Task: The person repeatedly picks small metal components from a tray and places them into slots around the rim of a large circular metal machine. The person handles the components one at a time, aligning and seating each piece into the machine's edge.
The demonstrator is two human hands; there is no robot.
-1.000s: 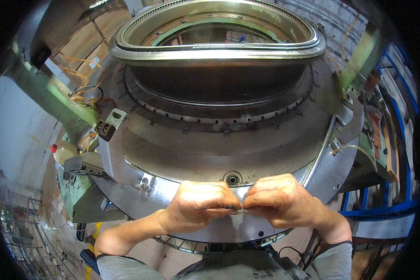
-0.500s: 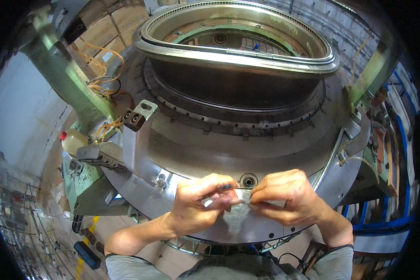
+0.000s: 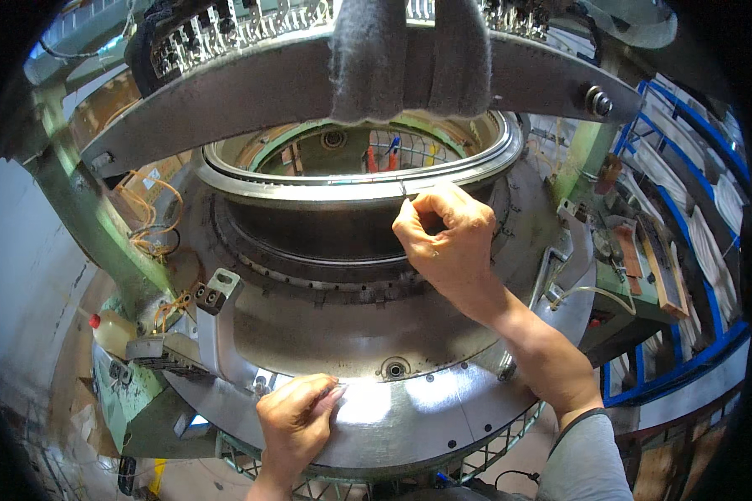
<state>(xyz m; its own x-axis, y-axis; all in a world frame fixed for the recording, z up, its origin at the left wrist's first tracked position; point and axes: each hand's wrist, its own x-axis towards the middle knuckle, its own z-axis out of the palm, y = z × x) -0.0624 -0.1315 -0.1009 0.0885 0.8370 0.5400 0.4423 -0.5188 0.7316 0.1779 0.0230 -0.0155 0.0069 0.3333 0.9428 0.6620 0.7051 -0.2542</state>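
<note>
Dark, needle-thin piece (image 3: 404, 190) pinched in right hand (image 3: 449, 235), thumb and forefinger closed on it, before steel cylinder rim (image 3: 309, 190). Long axis near upright, free end up; lower end hidden by fingertips, contact with rim hard to tell. Left hand (image 3: 294, 413), forearm cut off below, over polished ring plate (image 3: 393, 434), fingertips drawn together; cannot tell if gripping anything. Grey cloth (image 3: 368, 67) hides middle of curved beam (image 3: 251, 96).

Base plate (image 3: 401, 442) looked smooth, glossy metal | upper ring (image 3: 309, 190) was polished, shiny metal | curved housing (image 3: 309, 334) appeared matt, stained metal | hanging cloth (image 3: 368, 71) looked fuzzy, matt | bottle (image 3: 114, 332) seemed translucent plastic
</note>
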